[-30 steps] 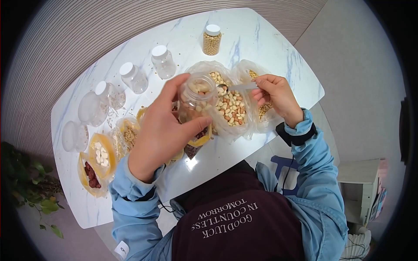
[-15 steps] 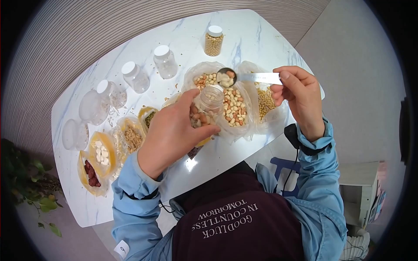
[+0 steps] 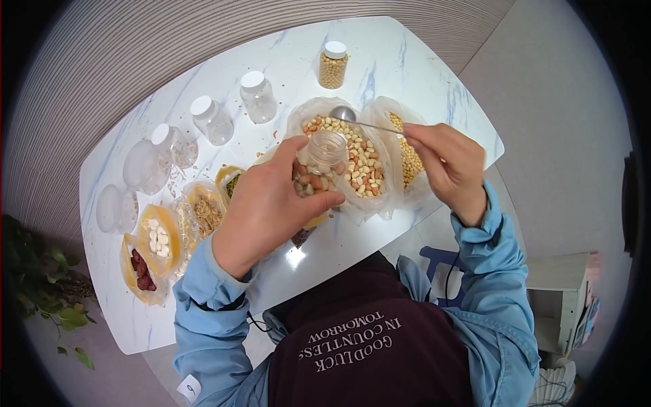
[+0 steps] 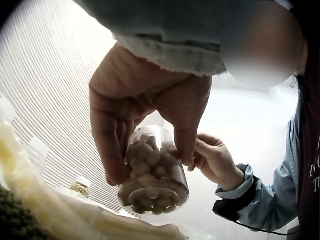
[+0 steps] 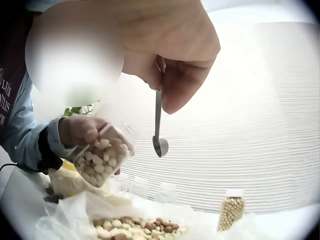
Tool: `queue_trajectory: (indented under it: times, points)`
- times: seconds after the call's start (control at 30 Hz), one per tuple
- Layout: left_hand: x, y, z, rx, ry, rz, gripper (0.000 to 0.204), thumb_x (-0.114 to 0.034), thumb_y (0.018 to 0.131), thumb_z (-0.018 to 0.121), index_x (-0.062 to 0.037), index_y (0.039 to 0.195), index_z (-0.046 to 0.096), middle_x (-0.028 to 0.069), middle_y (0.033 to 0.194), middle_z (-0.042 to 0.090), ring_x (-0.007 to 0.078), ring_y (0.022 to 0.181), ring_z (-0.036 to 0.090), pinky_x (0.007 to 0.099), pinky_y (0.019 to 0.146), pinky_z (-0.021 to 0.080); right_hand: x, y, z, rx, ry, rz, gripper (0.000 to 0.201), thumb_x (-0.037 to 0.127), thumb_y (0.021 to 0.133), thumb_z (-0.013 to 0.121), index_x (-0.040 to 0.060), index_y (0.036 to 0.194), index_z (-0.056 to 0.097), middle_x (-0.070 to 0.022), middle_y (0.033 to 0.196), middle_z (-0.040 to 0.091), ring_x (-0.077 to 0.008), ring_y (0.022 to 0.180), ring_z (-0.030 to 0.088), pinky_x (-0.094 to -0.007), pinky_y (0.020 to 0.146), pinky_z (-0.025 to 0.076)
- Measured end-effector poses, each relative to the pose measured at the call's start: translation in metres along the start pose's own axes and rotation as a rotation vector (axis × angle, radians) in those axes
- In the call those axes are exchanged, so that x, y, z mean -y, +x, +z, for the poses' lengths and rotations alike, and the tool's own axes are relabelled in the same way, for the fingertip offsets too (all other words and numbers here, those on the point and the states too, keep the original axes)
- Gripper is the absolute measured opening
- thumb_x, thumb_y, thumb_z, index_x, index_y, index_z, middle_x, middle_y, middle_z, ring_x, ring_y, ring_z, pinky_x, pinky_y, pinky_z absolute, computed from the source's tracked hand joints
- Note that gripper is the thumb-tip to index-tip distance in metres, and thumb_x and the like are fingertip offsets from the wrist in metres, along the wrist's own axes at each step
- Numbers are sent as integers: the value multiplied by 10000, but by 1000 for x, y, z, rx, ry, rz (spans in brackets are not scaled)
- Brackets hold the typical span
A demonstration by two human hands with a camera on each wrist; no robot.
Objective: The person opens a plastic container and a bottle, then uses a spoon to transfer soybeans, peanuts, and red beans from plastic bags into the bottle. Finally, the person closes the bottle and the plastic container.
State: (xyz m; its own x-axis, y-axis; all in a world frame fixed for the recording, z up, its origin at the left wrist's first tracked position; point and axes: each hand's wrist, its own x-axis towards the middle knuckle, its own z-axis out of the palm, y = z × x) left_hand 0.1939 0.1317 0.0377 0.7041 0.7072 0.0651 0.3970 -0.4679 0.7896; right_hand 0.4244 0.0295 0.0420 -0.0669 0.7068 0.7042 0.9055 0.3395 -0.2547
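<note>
My left hand [image 3: 268,203] grips an uncapped clear jar [image 4: 152,175] of peanuts, thumb on one side and fingers on the other. In the right wrist view the jar is tilted. Between thumb and fingers of my right hand [image 3: 451,163] is the handle end of a metal measuring spoon [image 5: 159,125]. Its bowl [image 3: 344,113] overlaps the far part of an open bag in the head view, beyond the jar's mouth. That clear plastic bag [image 3: 296,117] lies on the table under the jar and spoon, filled with peanuts [image 3: 366,166].
Right of the peanuts lies a bag of soybeans [image 3: 410,163]. A capped jar of soybeans [image 3: 332,71] stands at the back. Several white-capped jars [image 3: 211,123] line the left back. Yellow-edged bags [image 3: 169,230] of dried foods lie left, and a bag of green beans [image 3: 232,184] sits behind my left hand.
The spoon came away from the jar's mouth to the right with peanuts in its bowl, then turned over above the peanut bag; no peanuts show in it now. The jar moved slightly toward my body.
</note>
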Motion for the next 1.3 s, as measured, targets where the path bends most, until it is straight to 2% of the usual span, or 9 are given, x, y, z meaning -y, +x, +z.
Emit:
queue_trajectory:
  times: [0.2, 0.4, 0.5, 0.6, 0.7, 0.8, 0.9, 1.0, 1.3]
  points:
    - [3, 0, -1, -33, 36, 42, 726, -281, 673, 801, 16, 1242, 462, 119, 772, 650, 280, 716, 659, 341, 644, 511, -51, -21, 42, 133, 35, -16, 177, 39, 779, 663, 43, 954, 682, -109, 791, 660, -262, 681, 636, -320, 602, 510]
    - [5, 1, -1, -47, 88, 67, 723, -281, 672, 801, 21, 1236, 464, 118, 776, 649, 284, 711, 656, 342, 644, 510, -56, -22, 44, 252, -29, 2, 187, 30, 766, 666, 33, 952, 676, -132, 812, 659, -280, 694, 635, -331, 603, 507]
    - [4, 1, -2, -32, 44, 55, 720, -276, 672, 801, 22, 1235, 465, 118, 776, 648, 283, 708, 656, 343, 641, 510, -57, -25, 38, 296, -33, 52, 136, 85, 802, 643, 62, 930, 684, -104, 766, 650, -278, 678, 626, -330, 590, 500]
    - [4, 1, -1, -39, 44, 71, 716, -272, 672, 801, 19, 1234, 467, 120, 774, 647, 283, 705, 656, 344, 637, 509, -60, -28, 33, 265, 79, 153, 123, 97, 830, 629, 49, 932, 677, -104, 728, 643, -241, 619, 624, -312, 571, 494]
    - [4, 1, -1, -31, 42, 53, 713, -272, 673, 800, 19, 1233, 469, 119, 775, 647, 281, 706, 656, 342, 633, 508, -59, -29, 24, 416, 259, 515, 136, 88, 884, 603, -21, 942, 661, -64, 703, 655, -123, 567, 608, -254, 539, 489]
    - [-2, 1, -3, 0, 45, -51, 704, -202, 650, 829, -34, 1245, 493, 143, 951, 689, 233, 842, 685, 316, 747, 537, -60, -32, 30, 381, 565, 771, 177, 106, 918, 566, -47, 959, 646, -43, 696, 642, -80, 560, 588, -218, 520, 491]
    - [-2, 1, -3, 3, 82, -59, 715, -213, 645, 831, -29, 1246, 492, 148, 952, 687, 239, 843, 686, 317, 747, 537, -54, -29, 35, 313, 726, 1037, 193, 124, 922, 565, -50, 972, 633, -64, 703, 647, -93, 551, 593, -208, 522, 504]
    - [3, 1, -1, -32, 66, 52, 720, -283, 668, 805, 24, 1229, 475, 126, 769, 641, 285, 715, 656, 343, 646, 509, -56, -27, 36, 252, 792, 1128, 189, 126, 927, 552, -42, 971, 628, -75, 714, 653, -105, 542, 600, -217, 519, 515]
    - [1, 0, -2, -14, 119, 43, 710, -292, 677, 792, 35, 1221, 475, 197, 821, 657, 342, 757, 660, 375, 675, 515, -66, -27, 22, 67, 989, 1089, 207, 148, 948, 510, -22, 988, 619, -99, 718, 671, -126, 555, 640, -212, 520, 538]
